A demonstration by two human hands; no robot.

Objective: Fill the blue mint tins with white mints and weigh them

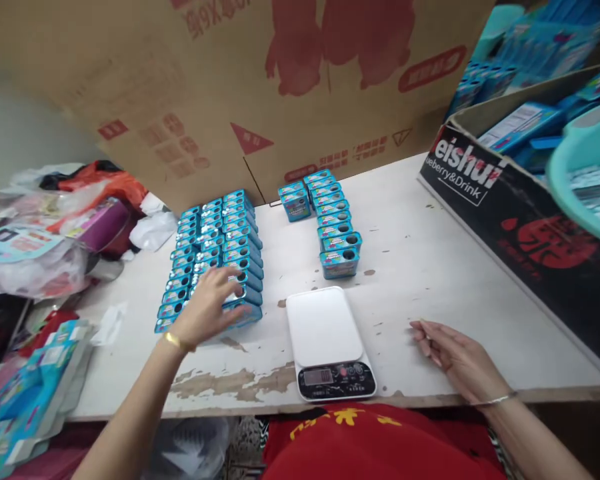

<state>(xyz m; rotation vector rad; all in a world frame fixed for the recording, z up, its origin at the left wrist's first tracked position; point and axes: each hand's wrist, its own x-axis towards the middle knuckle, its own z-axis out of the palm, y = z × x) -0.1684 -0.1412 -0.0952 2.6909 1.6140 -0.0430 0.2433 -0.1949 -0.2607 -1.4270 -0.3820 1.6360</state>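
Your left hand (207, 307), fingers apart, is over printed blue boxes (237, 243); your right hand (453, 350) (fingers together) is near the worktop's (405, 267) front edge.

My bench (400, 267), surface chipped, bears a digital scale (325, 327), blue tins (243, 250) in rows and a black-sided carton (505, 217).

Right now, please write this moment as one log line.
left hand over blue boxes, contact unclear | right hand, fingers curled | scale on table, between hands

Open tabletop (405, 233) between tin row (334, 219) and black carton (505, 213); scale (324, 327) blocks front centre; cardboard (325, 120) behind.
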